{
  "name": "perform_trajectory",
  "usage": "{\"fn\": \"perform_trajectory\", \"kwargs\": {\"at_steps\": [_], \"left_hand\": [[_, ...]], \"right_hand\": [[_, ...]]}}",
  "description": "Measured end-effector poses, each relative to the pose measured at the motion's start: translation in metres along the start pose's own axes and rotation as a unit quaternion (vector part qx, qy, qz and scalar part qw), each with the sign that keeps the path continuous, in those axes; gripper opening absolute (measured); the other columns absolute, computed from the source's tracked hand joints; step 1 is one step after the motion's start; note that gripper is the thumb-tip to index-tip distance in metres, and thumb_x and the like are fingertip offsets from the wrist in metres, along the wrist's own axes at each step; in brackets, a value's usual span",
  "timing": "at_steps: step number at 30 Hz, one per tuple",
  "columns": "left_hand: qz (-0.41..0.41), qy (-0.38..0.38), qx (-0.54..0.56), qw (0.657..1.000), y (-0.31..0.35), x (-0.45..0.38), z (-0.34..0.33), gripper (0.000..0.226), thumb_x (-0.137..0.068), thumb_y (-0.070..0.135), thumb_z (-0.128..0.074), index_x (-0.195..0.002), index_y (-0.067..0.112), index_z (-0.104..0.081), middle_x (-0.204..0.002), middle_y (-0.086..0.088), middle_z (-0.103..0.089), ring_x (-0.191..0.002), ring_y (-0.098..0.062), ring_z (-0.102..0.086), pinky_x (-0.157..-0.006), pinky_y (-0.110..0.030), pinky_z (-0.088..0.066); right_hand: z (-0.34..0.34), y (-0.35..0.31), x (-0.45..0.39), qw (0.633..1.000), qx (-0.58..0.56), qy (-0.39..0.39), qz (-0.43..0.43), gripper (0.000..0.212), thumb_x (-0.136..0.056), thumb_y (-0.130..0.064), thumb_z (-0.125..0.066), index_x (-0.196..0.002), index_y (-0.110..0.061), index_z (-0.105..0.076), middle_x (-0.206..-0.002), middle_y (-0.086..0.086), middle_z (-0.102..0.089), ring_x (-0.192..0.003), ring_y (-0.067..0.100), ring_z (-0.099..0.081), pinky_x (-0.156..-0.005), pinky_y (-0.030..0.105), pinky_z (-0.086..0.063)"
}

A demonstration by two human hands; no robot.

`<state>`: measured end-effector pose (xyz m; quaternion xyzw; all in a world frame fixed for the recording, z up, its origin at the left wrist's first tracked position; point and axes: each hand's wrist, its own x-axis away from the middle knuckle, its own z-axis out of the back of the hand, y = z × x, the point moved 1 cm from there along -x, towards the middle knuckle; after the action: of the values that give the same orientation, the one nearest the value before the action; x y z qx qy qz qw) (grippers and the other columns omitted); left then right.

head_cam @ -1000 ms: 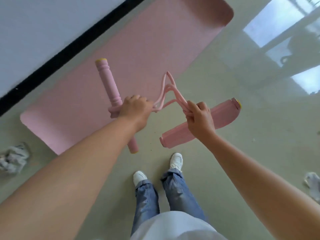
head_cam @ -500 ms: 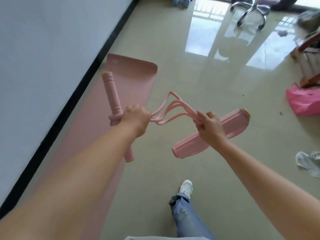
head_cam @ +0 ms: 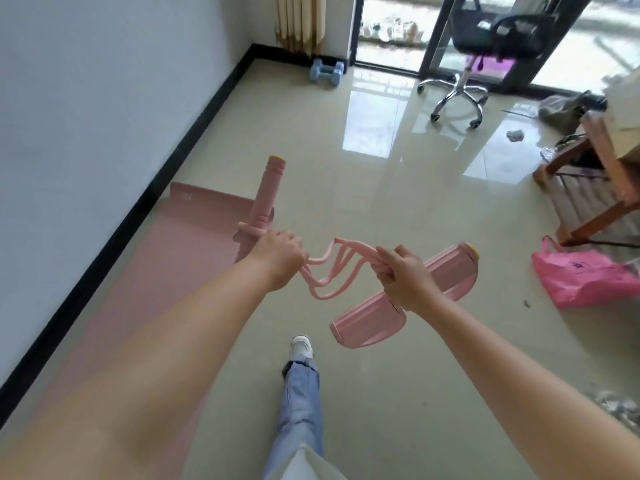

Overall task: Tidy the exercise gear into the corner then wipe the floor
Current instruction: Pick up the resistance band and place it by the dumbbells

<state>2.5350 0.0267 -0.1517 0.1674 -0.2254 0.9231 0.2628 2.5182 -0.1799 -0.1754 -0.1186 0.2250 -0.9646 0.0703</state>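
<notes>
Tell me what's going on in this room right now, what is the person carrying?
A person is on their feet, carrying a pink pedal resistance puller off the floor. The left hand grips its foam handle bar, and the right hand holds the bunched elastic tubes at the foot pedal. The pink yoga mat lies unrolled along the wall. Ahead, two blue dumbbells sit in the corner. A pink plastic bag and crumpled scraps lie on the floor, so wiping hasn't started.

Left hand (head_cam: 277,258) hides the handle's (head_cam: 265,199) middle — chair (head_cam: 485,36) top cut off.
</notes>
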Motion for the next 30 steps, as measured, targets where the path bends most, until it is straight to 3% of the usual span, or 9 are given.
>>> {"fn": "perform_trajectory", "kwargs": {"at_steps": [11,15,18,27,30], "left_hand": [[-0.01,0.022,0.002,1.0,-0.198,-0.232,0.084,0.037,-0.092,0.002,-0.042,-0.126,0.014,-0.05,-0.128,-0.005,-0.053,-0.123,-0.024,-0.047,-0.101,-0.032,-0.036],[0.001,0.036,0.008,0.999,-0.252,-0.306,0.106,0.039,-0.091,-0.001,-0.041,-0.125,0.016,-0.05,-0.128,-0.002,-0.053,-0.123,-0.022,-0.046,-0.101,-0.03,-0.035],[0.023,0.031,0.016,0.999,-0.294,-0.369,0.119,0.039,-0.091,-0.001,-0.04,-0.125,0.017,-0.05,-0.128,-0.001,-0.053,-0.124,-0.021,-0.045,-0.1,-0.031,-0.036],[0.068,-0.002,0.039,0.997,-0.429,-0.557,0.173,0.038,-0.091,-0.001,-0.04,-0.123,0.017,-0.052,-0.125,-0.002,-0.055,-0.12,-0.022,-0.048,-0.096,-0.032,-0.038],[0.063,-0.009,0.022,0.998,-0.476,-0.6,0.175,0.037,-0.091,0.0,-0.042,-0.122,0.017,-0.053,-0.124,-0.002,-0.055,-0.119,-0.022,-0.049,-0.097,-0.031,-0.037]], "right_hand": [[0.113,0.012,-0.283,1.0,0.016,0.021,-0.001,0.028,-0.093,-0.009,-0.045,-0.117,-0.011,-0.059,-0.094,0.005,-0.041,-0.089,0.025,-0.048,-0.071,0.024,-0.033],[0.144,0.027,-0.375,0.999,0.026,0.026,-0.017,0.026,-0.092,-0.008,-0.043,-0.113,-0.011,-0.058,-0.094,0.004,-0.041,-0.086,0.021,-0.043,-0.071,0.029,-0.04],[0.161,0.036,-0.457,0.998,0.046,0.016,-0.03,0.026,-0.091,-0.008,-0.042,-0.112,-0.011,-0.057,-0.093,0.004,-0.039,-0.088,0.024,-0.046,-0.075,0.035,-0.047],[0.214,0.033,-0.712,0.994,0.092,-0.056,0.033,0.023,-0.095,-0.011,-0.039,-0.114,-0.009,-0.051,-0.097,0.007,-0.037,-0.108,0.03,-0.046,-0.071,0.031,-0.039],[0.226,0.018,-0.786,0.99,0.103,-0.071,0.059,0.026,-0.096,-0.014,-0.037,-0.118,-0.009,-0.05,-0.11,0.015,-0.046,-0.11,0.03,-0.046,-0.074,0.031,-0.038]]}}
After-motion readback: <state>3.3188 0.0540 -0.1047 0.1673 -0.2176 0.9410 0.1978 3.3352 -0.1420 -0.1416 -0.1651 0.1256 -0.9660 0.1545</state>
